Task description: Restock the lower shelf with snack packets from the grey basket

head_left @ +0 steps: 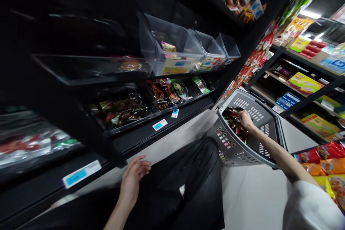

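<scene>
A grey plastic shopping basket [232, 152] with slotted walls stands on the floor to the right. My right hand [245, 120] reaches inside it, fingers closed on a dark, shiny food packet [234, 118] among others near the basket's left wall. Its fingertips are partly hidden by the packets. My left hand [134, 172] hovers over my lap near the lower shelf edge, holding nothing, its fingers loosely bent and apart. On the low shelf, dark vacuum-packed food packets [126, 113] lie behind a clear front lip, with more reddish-brown packets [165, 91] beside them.
Clear plastic bins [175, 57] line the shelf above, one holding a small packet [168, 46]. Price labels [160, 125] sit along the black shelf edge. Shelves of boxes [304, 83] rise at the right, with colourful bags [327, 165] low down. My bent knee [207, 151] is close to the basket.
</scene>
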`<state>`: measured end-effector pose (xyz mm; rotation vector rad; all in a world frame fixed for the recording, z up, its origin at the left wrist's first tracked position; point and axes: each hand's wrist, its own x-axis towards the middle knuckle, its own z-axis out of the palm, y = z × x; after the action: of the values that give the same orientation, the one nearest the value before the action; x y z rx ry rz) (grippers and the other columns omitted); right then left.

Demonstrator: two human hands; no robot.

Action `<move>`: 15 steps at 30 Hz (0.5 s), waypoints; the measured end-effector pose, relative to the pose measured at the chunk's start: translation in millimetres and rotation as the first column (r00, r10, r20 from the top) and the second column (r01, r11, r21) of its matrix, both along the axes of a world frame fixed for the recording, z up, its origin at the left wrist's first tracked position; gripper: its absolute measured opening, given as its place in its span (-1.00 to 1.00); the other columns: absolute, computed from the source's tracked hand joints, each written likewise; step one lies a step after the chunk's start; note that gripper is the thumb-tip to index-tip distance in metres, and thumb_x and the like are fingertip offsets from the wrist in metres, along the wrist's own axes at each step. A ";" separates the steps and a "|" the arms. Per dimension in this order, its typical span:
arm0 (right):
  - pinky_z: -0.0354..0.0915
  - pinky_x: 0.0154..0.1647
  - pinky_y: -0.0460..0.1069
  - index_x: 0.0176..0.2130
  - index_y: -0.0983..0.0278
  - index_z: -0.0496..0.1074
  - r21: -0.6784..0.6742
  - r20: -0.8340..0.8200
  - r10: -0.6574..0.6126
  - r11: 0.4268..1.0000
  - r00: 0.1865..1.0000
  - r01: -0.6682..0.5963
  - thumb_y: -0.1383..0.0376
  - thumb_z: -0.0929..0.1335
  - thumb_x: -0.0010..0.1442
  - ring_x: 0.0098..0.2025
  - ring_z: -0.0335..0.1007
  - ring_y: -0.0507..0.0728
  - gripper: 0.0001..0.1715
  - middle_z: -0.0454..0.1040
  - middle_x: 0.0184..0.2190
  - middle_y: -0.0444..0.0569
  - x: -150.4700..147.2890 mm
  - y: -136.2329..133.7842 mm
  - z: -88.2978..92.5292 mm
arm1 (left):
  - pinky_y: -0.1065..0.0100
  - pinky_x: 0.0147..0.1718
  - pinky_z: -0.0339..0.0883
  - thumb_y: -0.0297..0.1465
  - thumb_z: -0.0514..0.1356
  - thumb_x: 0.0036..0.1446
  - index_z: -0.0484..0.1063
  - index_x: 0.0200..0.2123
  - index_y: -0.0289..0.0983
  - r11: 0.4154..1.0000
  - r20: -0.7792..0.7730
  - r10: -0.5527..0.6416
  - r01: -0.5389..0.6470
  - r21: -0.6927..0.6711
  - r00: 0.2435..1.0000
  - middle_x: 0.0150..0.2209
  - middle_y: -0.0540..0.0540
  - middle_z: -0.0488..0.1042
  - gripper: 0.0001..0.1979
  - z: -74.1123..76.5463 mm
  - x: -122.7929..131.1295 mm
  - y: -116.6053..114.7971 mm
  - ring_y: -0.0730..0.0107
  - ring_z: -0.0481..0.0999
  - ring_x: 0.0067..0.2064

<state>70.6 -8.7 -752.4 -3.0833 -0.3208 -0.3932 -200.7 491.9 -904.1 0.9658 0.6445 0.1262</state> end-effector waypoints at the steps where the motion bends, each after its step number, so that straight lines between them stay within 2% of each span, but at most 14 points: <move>1: 0.24 0.02 0.05 -0.13 0.41 0.59 0.005 0.028 0.001 1.000 1.000 -0.001 0.37 0.21 0.22 -0.08 0.35 0.24 -0.59 0.60 -0.16 0.21 2.4 1.5 9.8 | 0.35 -0.41 0.35 -0.06 0.37 -0.17 0.43 -0.18 -0.25 1.000 0.009 0.003 -0.003 0.001 1.000 -0.44 -0.03 0.56 -0.47 1.1 -0.3 -0.3 0.30 0.48 -0.40; 3: 0.26 0.03 0.11 -0.09 0.44 0.57 0.080 0.162 -0.032 0.997 0.986 0.019 0.29 0.20 0.26 -0.07 0.37 0.28 -0.55 0.58 -0.14 0.27 6.3 5.9 32.9 | 0.35 -0.41 0.34 -0.04 0.37 -0.15 0.44 -0.17 -0.27 1.000 0.022 0.007 -0.008 0.002 1.000 -0.44 -0.04 0.55 -0.46 2.2 -0.5 -0.5 0.30 0.48 -0.41; 5: 0.31 0.02 0.15 -0.10 0.43 0.57 0.262 0.348 -0.104 0.965 0.932 0.010 0.20 0.23 0.25 -0.09 0.43 0.28 -0.54 0.59 -0.14 0.27 5.9 12.3 59.6 | 0.34 -0.41 0.34 -0.02 0.37 -0.14 0.44 -0.17 -0.28 1.000 0.037 0.004 -0.004 -0.005 0.999 -0.43 -0.05 0.55 -0.44 1.4 -0.2 -0.3 0.30 0.48 -0.41; 7: 0.36 -0.03 0.15 -0.12 0.40 0.57 0.456 0.489 -0.177 0.887 0.854 -0.077 0.13 0.28 0.22 -0.14 0.48 0.27 -0.54 0.60 -0.17 0.24 -1.8 21.9 87.4 | 0.34 -0.40 0.35 -0.01 0.36 -0.12 0.44 -0.15 -0.29 1.000 0.058 -0.003 0.004 -0.020 0.998 -0.42 -0.07 0.56 -0.43 -1.3 0.4 -0.6 0.29 0.49 -0.40; 9: 0.40 -0.10 0.15 -0.11 0.40 0.57 0.550 0.565 -0.207 0.816 0.798 -0.178 0.06 0.33 0.19 -0.19 0.51 0.26 -0.50 0.60 -0.18 0.22 -17.8 36.1 113.1 | 0.33 -0.40 0.35 0.01 0.35 -0.10 0.44 -0.14 -0.30 0.999 0.075 -0.002 0.005 -0.034 0.997 -0.42 -0.08 0.57 -0.42 -4.5 1.2 -2.1 0.28 0.50 -0.40; 10: 0.41 -0.14 0.15 -0.09 0.39 0.56 0.563 0.598 -0.208 0.797 0.774 -0.221 0.03 0.35 0.19 -0.20 0.52 0.27 -0.48 0.59 -0.18 0.22 -28.5 45.1 124.1 | 0.34 -0.40 0.35 0.01 0.34 -0.08 0.44 -0.14 -0.30 0.999 0.082 0.001 0.002 -0.038 0.997 -0.41 -0.09 0.57 -0.43 -5.6 1.5 -3.3 0.28 0.50 -0.40; 12: 0.42 -0.22 0.17 -0.08 0.34 0.57 0.522 0.677 -0.189 0.805 0.712 -0.282 0.01 0.37 0.19 -0.25 0.52 0.29 -0.49 0.58 -0.20 0.19 -53.9 65.5 140.5 | 0.35 -0.40 0.35 0.01 0.33 -0.04 0.44 -0.13 -0.30 0.999 0.100 0.009 -0.005 -0.042 0.995 -0.41 -0.09 0.57 -0.45 -5.7 2.0 -5.9 0.30 0.51 -0.40; 15: 0.39 -0.22 0.24 -0.10 0.18 0.59 0.286 0.829 -0.049 0.893 0.557 -0.348 0.06 0.36 0.22 -0.21 0.51 0.36 -0.63 0.57 -0.25 0.15 -93.9 94.0 149.6 | 0.37 -0.41 0.33 0.00 0.31 0.00 0.45 -0.16 -0.29 0.999 0.137 0.025 -0.019 -0.045 0.990 -0.42 -0.07 0.56 -0.49 -0.6 2.8 -8.5 0.34 0.50 -0.42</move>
<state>-23.3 85.3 -602.8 -2.1886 -0.4259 -1.6525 -198.0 483.3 -904.7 0.9000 0.5293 0.1954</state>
